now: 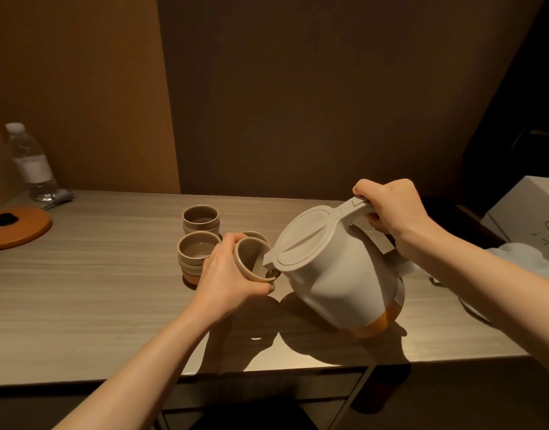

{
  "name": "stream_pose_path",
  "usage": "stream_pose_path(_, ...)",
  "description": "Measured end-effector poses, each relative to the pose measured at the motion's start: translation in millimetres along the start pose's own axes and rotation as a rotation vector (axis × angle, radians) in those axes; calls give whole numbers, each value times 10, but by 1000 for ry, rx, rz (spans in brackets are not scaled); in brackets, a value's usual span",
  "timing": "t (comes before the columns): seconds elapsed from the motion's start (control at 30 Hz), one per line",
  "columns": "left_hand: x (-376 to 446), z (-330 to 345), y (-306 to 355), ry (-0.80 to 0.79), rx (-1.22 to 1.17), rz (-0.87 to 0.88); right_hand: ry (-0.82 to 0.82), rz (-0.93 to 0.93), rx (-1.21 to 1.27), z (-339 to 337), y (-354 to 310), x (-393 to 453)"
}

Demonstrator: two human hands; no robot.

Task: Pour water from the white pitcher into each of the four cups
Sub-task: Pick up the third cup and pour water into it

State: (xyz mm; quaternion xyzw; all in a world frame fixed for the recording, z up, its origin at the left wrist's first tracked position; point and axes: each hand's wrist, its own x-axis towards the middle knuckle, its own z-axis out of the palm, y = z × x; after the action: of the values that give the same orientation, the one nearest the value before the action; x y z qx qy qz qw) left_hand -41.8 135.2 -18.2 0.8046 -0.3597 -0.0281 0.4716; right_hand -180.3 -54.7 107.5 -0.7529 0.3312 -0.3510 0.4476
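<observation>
My right hand point(391, 209) grips the handle of the white pitcher point(338, 274), which has an orange base and is tilted left, lifted off the table. Its spout touches the rim of a beige cup point(251, 259) that my left hand point(226, 274) holds tilted toward the spout, above the table. Two more beige cups stand upright on the table: one at the back point(200, 219) and one nearer point(198, 251), both showing liquid inside. Only the rim of another cup point(255, 234) shows behind the held one.
A clear water bottle point(31, 162) stands at the far left by the wall. An orange round lid with a black knob point(15, 228) lies left. A white box point(527, 209) and pale cloth point(521, 259) sit at the right. The wooden table's point(96, 290) front edge runs below.
</observation>
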Motion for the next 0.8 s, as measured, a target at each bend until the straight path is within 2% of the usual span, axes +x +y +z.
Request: stream_pose_path(0.8, -47, 49, -58, -9, -29, -17, -36, -34, -91, 62, -62, 15)
